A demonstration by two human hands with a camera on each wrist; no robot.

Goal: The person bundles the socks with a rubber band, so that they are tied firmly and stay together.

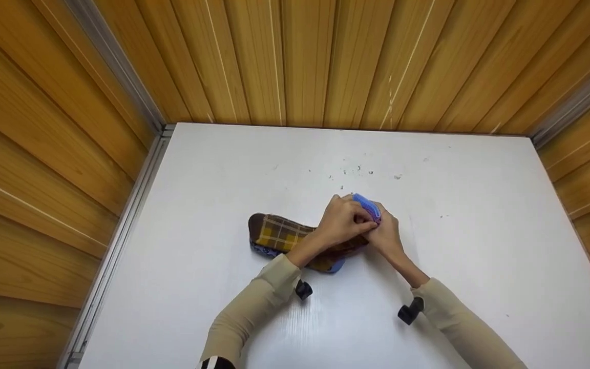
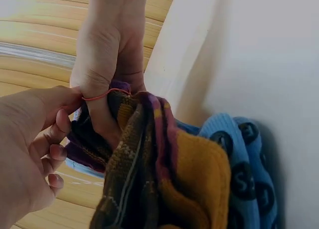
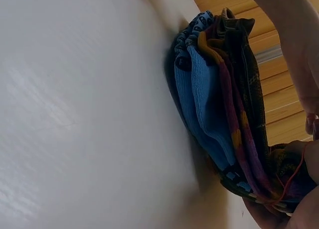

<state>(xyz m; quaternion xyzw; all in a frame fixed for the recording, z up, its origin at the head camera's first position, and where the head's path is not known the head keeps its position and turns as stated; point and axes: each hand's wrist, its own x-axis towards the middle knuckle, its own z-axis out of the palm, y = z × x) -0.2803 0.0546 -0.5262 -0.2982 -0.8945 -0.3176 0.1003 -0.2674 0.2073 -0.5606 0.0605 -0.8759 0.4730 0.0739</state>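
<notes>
A folded stack of socks lies on the table, with brown-and-yellow plaid socks [image 1: 282, 233] on top and blue socks with black print [image 2: 244, 174] beneath. My right hand [image 1: 388, 233] grips the gathered cuff end, its thumb pressed into the folds. A thin red band [image 2: 95, 97] passes over that thumb and around part of the cuffs. My left hand [image 1: 343, 220] pinches the band between thumb and forefinger, the other fingers loosely bent. Between the hands, a bright blue cuff edge [image 1: 367, 206] sticks up. The toe end of the stack points left.
The white table [image 1: 197, 179] has small dark marks [image 1: 359, 169] beyond the hands. Wood-plank walls [image 1: 300, 61] stand at the back and both sides, with a metal rail [image 1: 121, 225] along the left edge.
</notes>
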